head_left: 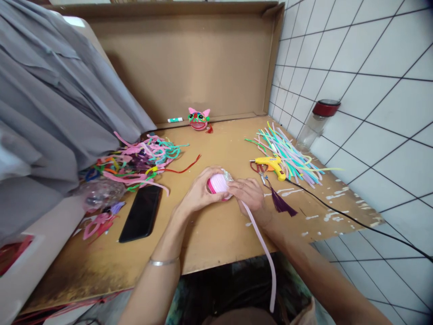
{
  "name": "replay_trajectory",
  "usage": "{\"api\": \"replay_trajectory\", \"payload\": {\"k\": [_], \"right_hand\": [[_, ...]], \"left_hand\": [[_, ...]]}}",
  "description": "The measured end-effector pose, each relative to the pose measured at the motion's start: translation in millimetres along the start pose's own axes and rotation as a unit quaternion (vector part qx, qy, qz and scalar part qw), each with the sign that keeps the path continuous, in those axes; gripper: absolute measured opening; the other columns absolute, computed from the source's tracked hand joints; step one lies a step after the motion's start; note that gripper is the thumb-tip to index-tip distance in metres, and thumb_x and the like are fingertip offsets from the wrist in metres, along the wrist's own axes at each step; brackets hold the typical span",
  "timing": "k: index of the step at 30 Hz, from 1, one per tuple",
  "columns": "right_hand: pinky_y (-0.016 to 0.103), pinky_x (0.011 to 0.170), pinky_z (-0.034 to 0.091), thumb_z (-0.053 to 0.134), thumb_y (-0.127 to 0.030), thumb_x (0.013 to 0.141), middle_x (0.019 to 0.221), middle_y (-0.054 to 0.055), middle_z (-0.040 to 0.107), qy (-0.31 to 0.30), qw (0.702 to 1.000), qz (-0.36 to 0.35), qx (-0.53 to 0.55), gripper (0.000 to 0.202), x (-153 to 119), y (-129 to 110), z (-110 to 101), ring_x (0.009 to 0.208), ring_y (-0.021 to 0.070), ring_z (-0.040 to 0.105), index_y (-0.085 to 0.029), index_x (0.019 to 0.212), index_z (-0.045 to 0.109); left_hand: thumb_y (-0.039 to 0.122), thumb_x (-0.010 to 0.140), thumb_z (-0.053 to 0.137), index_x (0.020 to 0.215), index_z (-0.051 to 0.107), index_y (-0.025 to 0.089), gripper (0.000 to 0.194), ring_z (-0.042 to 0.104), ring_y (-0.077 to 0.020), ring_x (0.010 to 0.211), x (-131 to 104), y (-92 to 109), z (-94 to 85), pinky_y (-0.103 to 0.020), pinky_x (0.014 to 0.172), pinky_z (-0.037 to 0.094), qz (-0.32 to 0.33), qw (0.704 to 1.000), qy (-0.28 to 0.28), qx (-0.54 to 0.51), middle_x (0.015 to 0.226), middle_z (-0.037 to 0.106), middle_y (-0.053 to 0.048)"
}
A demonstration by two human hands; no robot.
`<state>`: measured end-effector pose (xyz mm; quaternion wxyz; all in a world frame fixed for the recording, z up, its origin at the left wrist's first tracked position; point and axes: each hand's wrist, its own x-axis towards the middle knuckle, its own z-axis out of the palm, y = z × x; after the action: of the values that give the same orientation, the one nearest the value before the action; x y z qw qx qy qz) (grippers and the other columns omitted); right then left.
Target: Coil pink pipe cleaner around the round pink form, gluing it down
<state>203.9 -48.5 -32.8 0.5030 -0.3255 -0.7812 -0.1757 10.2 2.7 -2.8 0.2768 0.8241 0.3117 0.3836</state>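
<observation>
A small round craft piece (pixel 219 183), wrapped in pale pink and deep pink strands, is held between both hands above the table. My left hand (pixel 202 189) curls round its left side, thumb along the lower edge. The fingers of my right hand (pixel 248 194) press together at its right side. From under my right hand a long pale pink pipe cleaner (pixel 262 243) hangs past the table's front edge. My right fingertips cover part of the piece, where a whitish patch shows at its top right.
Left lie a black phone (pixel 141 214) and tangled pipe cleaners (pixel 145 158). Right are a yellow glue gun (pixel 272 164) with cord, scissors (pixel 261 174), a purple tassel (pixel 281 201), straight pipe cleaners (pixel 287 151) and a jar (pixel 316 124). A decorated figure (pixel 198 119) sits behind.
</observation>
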Motion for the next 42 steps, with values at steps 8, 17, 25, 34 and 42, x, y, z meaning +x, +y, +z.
{"api": "replay_trajectory", "payload": {"k": [8,17,25,34,42], "right_hand": [[0.031,0.081,0.045,0.048,-0.013,0.096,0.102,0.006,0.076,0.008,1.0,-0.012,0.014,0.021,-0.8,3.1,2.5,0.097,0.0157,0.067,-0.018,0.098,0.068],[0.031,0.079,0.044,0.048,-0.012,0.094,0.099,0.005,0.077,0.027,1.0,-0.011,0.009,0.022,-2.7,4.5,6.0,0.097,0.0154,0.068,-0.019,0.097,0.068],[0.032,0.083,0.045,0.045,-0.014,0.095,0.101,0.003,0.077,0.001,1.0,0.012,0.008,0.027,-7.7,5.9,8.1,0.099,0.0152,0.068,-0.023,0.099,0.07],[0.032,0.083,0.045,0.046,-0.012,0.095,0.103,0.004,0.076,-0.012,1.0,0.01,0.02,0.026,-5.6,4.3,4.9,0.102,0.0152,0.067,-0.023,0.1,0.069],[0.031,0.084,0.042,0.05,-0.009,0.092,0.107,0.004,0.075,-0.028,1.0,-0.013,0.005,0.024,-5.3,4.0,2.2,0.104,0.016,0.066,-0.022,0.1,0.069]], "left_hand": [[0.043,0.071,0.078,0.112,0.058,0.019,0.052,0.055,-0.0301,0.126,0.1,1.2,-0.2,-0.048,0.109,0.041,0.012,1.0,0.0,-0.005,0.124,0.062,-0.015],[0.042,0.07,0.079,0.109,0.058,0.02,0.05,0.054,-0.0299,0.127,-0.1,2.3,-1.2,-0.048,0.11,0.039,-0.001,1.0,-0.004,-0.017,0.124,0.061,-0.014],[0.04,0.068,0.081,0.111,0.057,0.02,0.053,0.052,-0.0306,0.129,-0.4,3.2,-2.1,-0.048,0.11,0.039,-0.016,0.999,-0.015,-0.026,0.128,0.058,-0.015],[0.038,0.07,0.079,0.112,0.056,0.019,0.051,0.052,-0.0297,0.129,-1.3,1.4,-4.7,-0.048,0.111,0.038,-0.008,0.999,-0.022,-0.039,0.128,0.058,-0.014],[0.044,0.088,0.058,0.111,0.059,0.02,0.033,0.054,-0.0263,0.127,-2.8,4.9,-7.9,-0.045,0.111,0.04,-0.04,0.997,-0.02,-0.066,0.128,0.06,-0.012]]}}
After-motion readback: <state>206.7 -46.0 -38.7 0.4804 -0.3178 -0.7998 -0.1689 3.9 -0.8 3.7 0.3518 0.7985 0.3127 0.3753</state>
